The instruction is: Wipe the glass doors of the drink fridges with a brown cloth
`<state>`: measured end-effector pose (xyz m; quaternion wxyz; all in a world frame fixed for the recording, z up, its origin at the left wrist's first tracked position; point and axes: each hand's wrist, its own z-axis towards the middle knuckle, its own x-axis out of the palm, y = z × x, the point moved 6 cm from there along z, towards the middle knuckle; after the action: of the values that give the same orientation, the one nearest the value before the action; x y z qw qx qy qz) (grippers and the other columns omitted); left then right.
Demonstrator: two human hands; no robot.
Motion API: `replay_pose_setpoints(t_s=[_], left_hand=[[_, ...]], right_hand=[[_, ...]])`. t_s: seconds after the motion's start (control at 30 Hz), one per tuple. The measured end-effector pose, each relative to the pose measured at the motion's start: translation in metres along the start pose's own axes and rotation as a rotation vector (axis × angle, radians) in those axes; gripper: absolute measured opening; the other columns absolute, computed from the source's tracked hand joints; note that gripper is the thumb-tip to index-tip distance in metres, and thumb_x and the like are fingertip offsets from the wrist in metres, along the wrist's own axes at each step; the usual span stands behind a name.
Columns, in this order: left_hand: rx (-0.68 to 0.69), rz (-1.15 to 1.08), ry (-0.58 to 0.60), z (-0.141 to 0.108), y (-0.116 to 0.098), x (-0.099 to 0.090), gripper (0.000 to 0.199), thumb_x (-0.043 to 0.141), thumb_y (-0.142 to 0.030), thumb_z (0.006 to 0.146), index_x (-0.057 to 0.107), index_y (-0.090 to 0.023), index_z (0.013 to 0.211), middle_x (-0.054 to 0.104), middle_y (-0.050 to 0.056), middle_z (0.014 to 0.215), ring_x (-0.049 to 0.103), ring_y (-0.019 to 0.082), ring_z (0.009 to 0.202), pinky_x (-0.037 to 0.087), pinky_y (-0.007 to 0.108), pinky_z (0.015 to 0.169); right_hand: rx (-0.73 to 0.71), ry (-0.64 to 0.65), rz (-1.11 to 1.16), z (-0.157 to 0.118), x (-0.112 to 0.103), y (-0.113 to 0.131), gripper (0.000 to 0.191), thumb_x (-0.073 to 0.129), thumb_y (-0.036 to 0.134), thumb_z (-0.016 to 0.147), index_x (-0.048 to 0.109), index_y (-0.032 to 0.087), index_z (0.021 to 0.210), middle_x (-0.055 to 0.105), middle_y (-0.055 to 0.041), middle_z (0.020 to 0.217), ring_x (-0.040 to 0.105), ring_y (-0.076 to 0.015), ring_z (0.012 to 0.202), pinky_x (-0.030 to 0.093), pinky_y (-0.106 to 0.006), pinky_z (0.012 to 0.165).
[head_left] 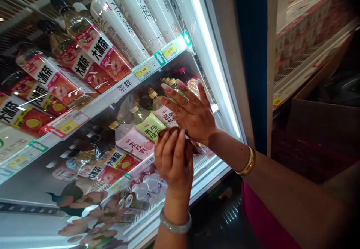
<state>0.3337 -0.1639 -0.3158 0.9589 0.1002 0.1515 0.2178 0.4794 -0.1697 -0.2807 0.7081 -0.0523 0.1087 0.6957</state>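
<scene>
The left hand (pixel 174 162) curls tightly around a dark brown object (pixel 170 129), which is mostly hidden by the fingers, so what it is cannot be told. The right hand (pixel 194 114) is just beside it, flat and unfolded, fingers spread and pointing up and left, the back of the hand toward the camera; whether its palm touches anything cannot be told. A pale bangle (pixel 176 222) circles the left wrist and a gold bracelet (pixel 248 162) the right.

Both hands are in front of a lit drinks cooler (pixel 229 54), seen at a slant. Beside them, on a lower shelf, lean a pink-labelled bottle (pixel 136 143) and a green-labelled bottle (pixel 150 126), both with gold caps. Below these are smaller clear bottles (pixel 142 191), partly blurred. Above runs a shelf edge (pixel 123 87) with yellow price tags reading 3.00. It carries white bottles (pixel 139 14) and, to their left in view, dark-capped tea bottles (pixel 98 50) with red and orange labels.

Pink flowers (pixel 87 228) show at the lower left. A bright light strip (pixel 212 54) edges the cooler; past the dark blue panel (pixel 250 54) are a cardboard box (pixel 306 116) and a rack of blurred packs (pixel 303 35).
</scene>
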Motion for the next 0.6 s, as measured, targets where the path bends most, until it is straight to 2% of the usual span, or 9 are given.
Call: replay_pose_setpoints(t_s=[0.13,0.2,0.27,0.37,0.43,0.5,0.6], left_hand=[[-0.053,0.033,-0.133,0.058,0.021,-0.013,0.067,0.075,-0.018,0.089,0.056,-0.024,0.153,0.07,0.013,0.141,0.064,0.029,0.135,0.045,0.052,0.122],[-0.067,0.033,-0.147,0.068,0.02,-0.013,0.066,0.072,-0.016,0.09,0.055,-0.023,0.154,0.067,0.013,0.146,0.061,0.03,0.138,0.043,0.052,0.124],[-0.062,0.024,-0.111,0.052,0.009,-0.006,0.063,0.072,-0.015,0.092,0.057,-0.024,0.152,0.067,0.013,0.145,0.06,0.03,0.14,0.043,0.05,0.124],[-0.047,0.013,-0.012,0.001,-0.01,0.007,0.058,0.071,-0.013,0.093,0.06,-0.024,0.149,0.073,0.013,0.133,0.064,0.028,0.135,0.047,0.048,0.12],[-0.039,-0.011,0.034,-0.022,-0.017,0.011,0.061,0.07,-0.01,0.092,0.057,-0.022,0.15,0.074,0.013,0.127,0.068,0.027,0.128,0.051,0.048,0.117],[-0.032,-0.05,0.051,-0.019,-0.014,0.007,0.055,0.072,-0.01,0.091,0.061,-0.023,0.144,0.074,0.012,0.126,0.07,0.026,0.124,0.052,0.048,0.116],[-0.107,-0.065,-0.033,0.027,0.006,-0.01,0.043,0.076,-0.013,0.088,0.071,-0.025,0.13,0.072,0.012,0.131,0.067,0.028,0.127,0.048,0.05,0.118]], right_hand=[[-0.015,-0.034,0.013,0.0,-0.002,0.0,0.056,0.044,0.03,0.107,0.038,0.038,0.162,0.039,0.0058,0.168,0.017,-0.0155,0.164,0.003,-0.056,0.139],[-0.031,-0.073,0.013,0.0,-0.003,0.001,0.054,0.044,0.029,0.107,0.04,0.036,0.161,0.04,0.0057,0.167,0.017,-0.0145,0.164,0.002,-0.055,0.139],[-0.04,-0.101,0.005,-0.001,-0.003,0.001,0.053,0.044,0.028,0.108,0.042,0.034,0.16,0.042,0.0051,0.166,0.018,-0.0136,0.164,0.003,-0.054,0.139],[-0.037,-0.102,0.009,-0.001,0.0,0.0,0.054,0.047,0.026,0.107,0.043,0.036,0.159,0.044,0.0057,0.165,0.02,-0.0133,0.163,0.009,-0.051,0.14],[-0.027,-0.084,0.016,-0.002,0.0,0.0,0.056,0.047,0.023,0.106,0.043,0.038,0.16,0.046,0.0066,0.164,0.023,-0.0137,0.163,0.013,-0.05,0.14],[-0.022,-0.059,0.013,-0.001,-0.001,0.0,0.056,0.045,0.023,0.106,0.042,0.037,0.16,0.045,0.0071,0.165,0.023,-0.0134,0.163,0.015,-0.048,0.139],[-0.021,-0.032,0.01,-0.001,-0.004,0.001,0.052,0.042,0.026,0.108,0.045,0.033,0.159,0.043,0.0071,0.166,0.023,-0.0126,0.163,0.016,-0.044,0.14]])
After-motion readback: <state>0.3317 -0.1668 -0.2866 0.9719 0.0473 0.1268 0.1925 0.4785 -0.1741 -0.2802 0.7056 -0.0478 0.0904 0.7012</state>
